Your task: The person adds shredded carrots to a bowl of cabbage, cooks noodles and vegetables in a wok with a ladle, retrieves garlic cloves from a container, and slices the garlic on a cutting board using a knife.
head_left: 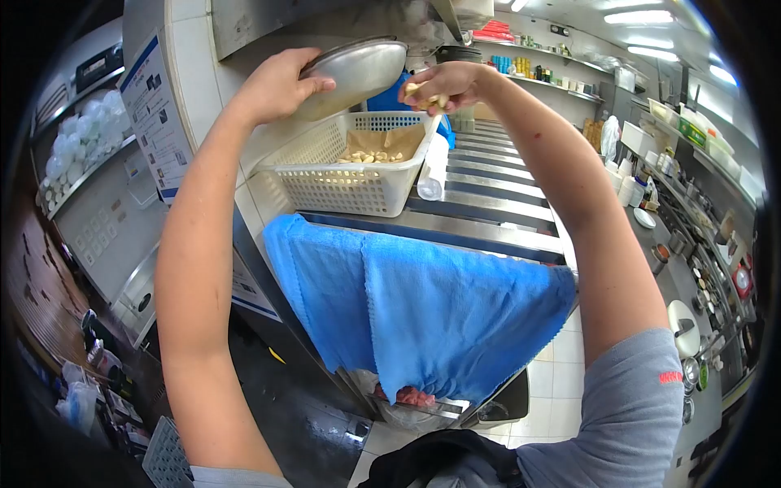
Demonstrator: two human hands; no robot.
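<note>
A round metal bowl (358, 77) is gripped at its near left rim by my left hand (281, 85), tilted above the back left of a white perforated basket (342, 187). Several pale, garlic-like pieces (427, 96) are in the closed fingers of my right hand (447, 88), above the basket's right side. Inside the basket lies brown paper (390, 140) with more pale pieces (374, 156) on it. The inside of the bowl is mostly hidden.
The basket stands on a slatted metal rack (496, 175). A blue cloth (431, 305) hangs over its front edge. Beside the basket lies a clear plastic roll (434, 169). A tiled wall is at the left; a counter with containers (643, 218) runs along the right.
</note>
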